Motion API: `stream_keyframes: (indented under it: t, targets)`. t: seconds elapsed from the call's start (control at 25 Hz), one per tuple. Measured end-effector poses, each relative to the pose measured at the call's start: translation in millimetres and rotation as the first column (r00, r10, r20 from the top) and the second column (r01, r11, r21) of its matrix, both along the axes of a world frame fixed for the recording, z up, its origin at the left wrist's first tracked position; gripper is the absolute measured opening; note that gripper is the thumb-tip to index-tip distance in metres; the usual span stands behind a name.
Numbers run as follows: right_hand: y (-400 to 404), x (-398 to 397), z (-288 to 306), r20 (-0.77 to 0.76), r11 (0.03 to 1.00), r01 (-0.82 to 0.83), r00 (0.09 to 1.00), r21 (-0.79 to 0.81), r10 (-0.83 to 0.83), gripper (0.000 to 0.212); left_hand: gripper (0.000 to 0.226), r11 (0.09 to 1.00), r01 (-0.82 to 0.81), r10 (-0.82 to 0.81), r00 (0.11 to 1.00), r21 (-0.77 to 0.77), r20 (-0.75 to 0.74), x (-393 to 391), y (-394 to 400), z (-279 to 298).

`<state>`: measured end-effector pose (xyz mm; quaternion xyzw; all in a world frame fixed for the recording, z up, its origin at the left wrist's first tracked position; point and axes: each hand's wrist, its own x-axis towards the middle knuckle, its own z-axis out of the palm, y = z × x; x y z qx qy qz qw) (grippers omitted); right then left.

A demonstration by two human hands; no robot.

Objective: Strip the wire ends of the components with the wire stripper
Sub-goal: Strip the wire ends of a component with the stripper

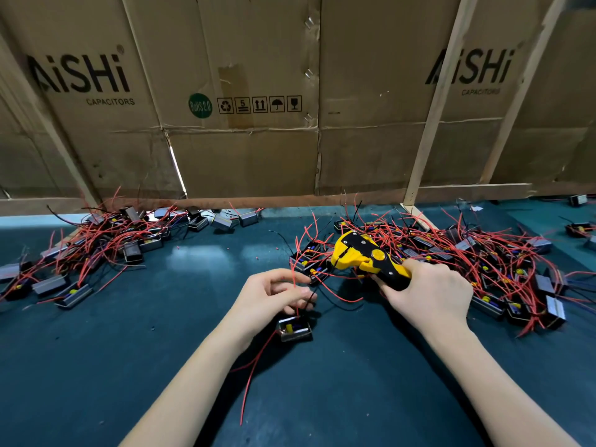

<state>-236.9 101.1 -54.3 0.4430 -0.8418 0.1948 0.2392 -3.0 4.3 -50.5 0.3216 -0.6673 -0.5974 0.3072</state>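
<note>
Two hands: both bare, both over the dark teal mat point(96, 366), which has a smooth, faintly glossy look.
Left hand point(274, 291): at centre, fingers curled, fingertips pinching a thin red wire point(294, 279) that rises upright between them.
Component point(295, 329): small boxy black case with a shiny metal rim and a yellow part inside, lying on the mat just at 6 o'clock of the left hand; the pinched wire runs down into it.
Loose lead point(250, 382): another red wire from the same component trails in a long curve toward 7 o'clock across the mat.
Right hand point(429, 295): at 3 o'clock of the left, fingers clenched round the handles of the wire stripper point(364, 256).
Wire stripper: chunky yellow and black plastic body, round yellow pivot knob, blunt head pointing toward 10 o'clock, just apart from the pinched wire.
Stripper head: whether its mouth is parted or closed, I cannot tell.
Right pile point(467, 259): a thick tangle of red and black wires and black cases, spreading from 1 to 3 o'clock behind the tool hand.
Left pile point(106, 240): a similar tangle at 10 o'clock, grey and black boxes among springy red leads.
Backdrop: creased brown cardboard sheets point(242, 91) printed "AiSHi CAPACITORS", braced by pale wooden slats point(435, 101), at 12 o'clock.
</note>
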Motion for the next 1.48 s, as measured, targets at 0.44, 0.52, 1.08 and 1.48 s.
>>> stream_keyframes:
  t: [0.44,0.52,1.08,1.48]
  targets:
    - [-5,-7,-13,-0.068,0.988,-0.046,0.997,-0.148,0.037,0.058,0.026,0.981,0.084,-0.088,0.996,-0.175,-0.016,0,2,3]
    - [-6,-4,-12,-0.101,0.987,-0.102,0.991,-0.121,0.090,0.057,0.028,0.968,0.098,-0.093,0.995,-0.230,0.033,-3,4,2]
    - [-6,17,-10,-0.122,0.967,-0.221,0.971,-0.129,0.205,0.064,0.031,0.937,-0.026,0.115,0.964,-0.348,0.239,-6,11,5]
    - [-8,19,-13,-0.001,0.963,-0.262,0.965,-0.065,0.262,0.056,0.033,0.934,-0.096,0.170,0.967,-0.344,0.191,-7,13,4]
